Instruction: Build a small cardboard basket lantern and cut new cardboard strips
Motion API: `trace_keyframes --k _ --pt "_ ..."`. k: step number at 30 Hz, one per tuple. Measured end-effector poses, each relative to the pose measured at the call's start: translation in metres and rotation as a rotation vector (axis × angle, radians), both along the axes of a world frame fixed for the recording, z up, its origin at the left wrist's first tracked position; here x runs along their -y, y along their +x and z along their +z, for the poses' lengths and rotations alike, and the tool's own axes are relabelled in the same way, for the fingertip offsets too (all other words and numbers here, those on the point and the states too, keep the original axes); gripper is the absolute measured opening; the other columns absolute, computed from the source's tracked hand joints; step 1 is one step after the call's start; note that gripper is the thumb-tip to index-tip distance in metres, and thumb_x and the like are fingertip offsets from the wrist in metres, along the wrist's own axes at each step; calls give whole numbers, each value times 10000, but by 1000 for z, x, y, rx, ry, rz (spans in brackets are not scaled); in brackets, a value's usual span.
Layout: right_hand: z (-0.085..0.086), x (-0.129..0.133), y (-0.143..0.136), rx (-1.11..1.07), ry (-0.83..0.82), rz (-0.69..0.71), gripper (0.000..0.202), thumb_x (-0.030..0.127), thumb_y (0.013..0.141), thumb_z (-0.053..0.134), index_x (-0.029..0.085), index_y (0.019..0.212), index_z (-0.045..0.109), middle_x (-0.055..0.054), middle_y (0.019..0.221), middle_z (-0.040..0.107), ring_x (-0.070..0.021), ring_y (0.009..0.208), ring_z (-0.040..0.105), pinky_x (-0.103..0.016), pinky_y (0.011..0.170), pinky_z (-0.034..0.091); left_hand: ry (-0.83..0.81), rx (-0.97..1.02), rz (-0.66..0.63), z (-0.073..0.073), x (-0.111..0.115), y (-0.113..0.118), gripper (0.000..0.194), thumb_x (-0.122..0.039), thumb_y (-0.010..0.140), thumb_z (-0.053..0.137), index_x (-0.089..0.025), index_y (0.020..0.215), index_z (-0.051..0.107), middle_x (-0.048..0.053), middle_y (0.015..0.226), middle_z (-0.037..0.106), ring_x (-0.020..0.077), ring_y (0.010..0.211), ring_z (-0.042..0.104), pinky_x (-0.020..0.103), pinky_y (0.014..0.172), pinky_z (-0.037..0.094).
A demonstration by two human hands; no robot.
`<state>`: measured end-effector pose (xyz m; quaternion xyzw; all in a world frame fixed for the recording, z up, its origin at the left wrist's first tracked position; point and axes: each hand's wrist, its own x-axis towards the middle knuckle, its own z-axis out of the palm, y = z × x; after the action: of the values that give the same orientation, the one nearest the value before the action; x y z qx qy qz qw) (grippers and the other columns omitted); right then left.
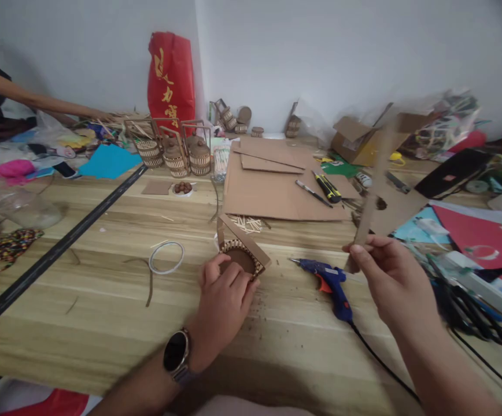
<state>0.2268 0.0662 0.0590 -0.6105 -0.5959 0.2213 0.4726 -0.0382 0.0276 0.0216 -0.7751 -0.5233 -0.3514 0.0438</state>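
Observation:
My left hand (229,294), with a watch at the wrist, is closed on the near rim of a small round basket (237,258) made of cardboard and little sticks. A flat cardboard handle stands up around the basket, tilted to the right. Between thumb and fingers of my right hand (392,274) a long cardboard strip (372,190) is pinched, pointing upward and blurred near its top. Just left of that hand a blue glue gun (329,283) lies on the table, its nozzle toward the basket. Dark crumbs are scattered by the basket.
Cardboard sheets (272,199) with a utility knife (327,186) and pen lie ahead. Several finished baskets (175,156) stand by a red bag (172,81). A tape ring (166,257) is at left, scissors (472,312) at right. Another person's arm (38,98) reaches in, far left.

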Motion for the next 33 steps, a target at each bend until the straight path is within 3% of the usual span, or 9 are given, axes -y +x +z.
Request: trace_keyframes --k 2,6,9,15,33 --pt "-5 -2 -12 -91 -51 114 244 493 848 627 266 906 559 -37 787 658 -204 693 605 -338 651 505 2 1 -3 1 0 0 156 -178 907 621 -182 751 629 48 776 647 316 1042 504 498 903 393" --pt "-30 8 -48 37 -186 498 157 395 858 613 243 826 635 -49 788 684 -231 784 636 -348 705 511 -3 0 -2 2 1 -1 151 -182 903 625 -175 752 633 52 778 649 324 1039 500 506 892 411" --pt "-49 11 -70 60 -170 640 128 294 892 544 226 847 642 -47 827 714 -215 801 648 -331 728 511 -19 -7 5 2 1 -1 150 -176 904 620 -170 755 638 54 788 652 325 1037 493 520 904 414" --pt "-59 3 -88 57 -109 703 116 203 884 532 215 852 643 -47 888 708 -201 860 649 -318 785 505 -22 -17 4 2 2 -1 161 -169 911 609 -163 752 636 61 795 647 323 1051 482 522 915 417" --pt "-68 -4 -92 221 -41 702 156 139 900 505 194 874 648 -57 884 709 -190 804 643 -296 731 499 -25 -68 20 2 0 -2 141 -155 877 664 -184 740 646 52 778 653 325 1097 508 532 926 415"
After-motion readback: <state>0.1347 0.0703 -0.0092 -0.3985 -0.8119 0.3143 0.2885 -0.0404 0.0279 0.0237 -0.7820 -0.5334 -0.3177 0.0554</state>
